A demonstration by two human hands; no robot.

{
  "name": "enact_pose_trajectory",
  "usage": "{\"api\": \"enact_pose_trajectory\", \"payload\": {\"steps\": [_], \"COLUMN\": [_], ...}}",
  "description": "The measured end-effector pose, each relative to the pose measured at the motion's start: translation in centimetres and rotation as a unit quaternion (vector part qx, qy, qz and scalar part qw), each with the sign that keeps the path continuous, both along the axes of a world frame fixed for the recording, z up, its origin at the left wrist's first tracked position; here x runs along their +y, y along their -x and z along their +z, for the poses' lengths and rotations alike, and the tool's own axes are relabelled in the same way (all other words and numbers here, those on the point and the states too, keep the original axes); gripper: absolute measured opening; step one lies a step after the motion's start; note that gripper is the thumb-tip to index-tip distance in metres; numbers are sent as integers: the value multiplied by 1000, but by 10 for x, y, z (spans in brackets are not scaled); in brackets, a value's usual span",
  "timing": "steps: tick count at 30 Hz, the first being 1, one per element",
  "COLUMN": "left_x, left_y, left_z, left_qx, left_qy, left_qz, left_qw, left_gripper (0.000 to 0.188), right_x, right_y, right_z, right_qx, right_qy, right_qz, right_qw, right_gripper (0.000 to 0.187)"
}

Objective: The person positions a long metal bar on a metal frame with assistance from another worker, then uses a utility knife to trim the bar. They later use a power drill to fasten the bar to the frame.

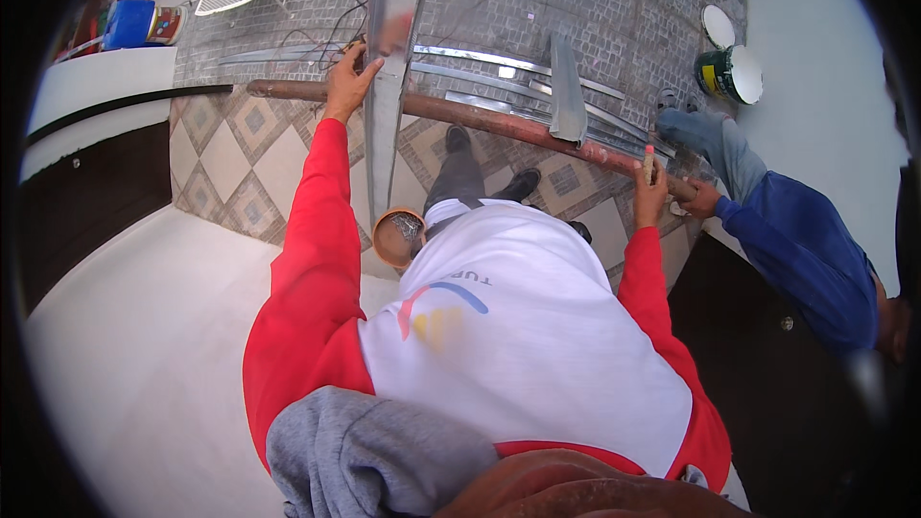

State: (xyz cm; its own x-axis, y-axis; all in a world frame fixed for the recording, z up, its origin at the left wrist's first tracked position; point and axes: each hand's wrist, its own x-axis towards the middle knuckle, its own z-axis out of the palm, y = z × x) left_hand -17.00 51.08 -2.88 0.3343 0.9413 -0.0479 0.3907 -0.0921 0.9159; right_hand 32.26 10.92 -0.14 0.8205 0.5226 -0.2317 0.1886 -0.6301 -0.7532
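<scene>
Running this remotely, I only had 1 view, the head cam. My left hand (347,86) had its thumb on the face of a long metal channel (386,139) and its fingers by the left edge; couldn't tell if they closed around it. The channel crossed above the red-brown pipe (480,118), near end just beside a bowl (382,244) of small metal bits. My right hand (649,200) pinched a tan, orange-tipped stick (649,164). My worry: a co-worker's hand (705,200) was on that pipe, so any bump there could've made the channel slip and knock the bowl.
</scene>
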Motion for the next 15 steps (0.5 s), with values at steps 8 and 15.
{"api": "enact_pose_trajectory", "payload": {"steps": [8, 15], "left_x": [-13, -24], "left_y": [11, 19], "left_z": [-15, 15], "left_qx": [56, 0], "left_qy": [19, 37], "left_qz": [-36, 8], "left_qw": [998, 999], "left_gripper": [60, 39], "right_x": [93, 141], "right_y": [69, 130], "right_z": [39, 65], "right_qx": [12, 173], "right_qy": [-52, -75], "right_qz": [104, 173], "right_qw": [993, 967], "right_gripper": [50, 53]}}
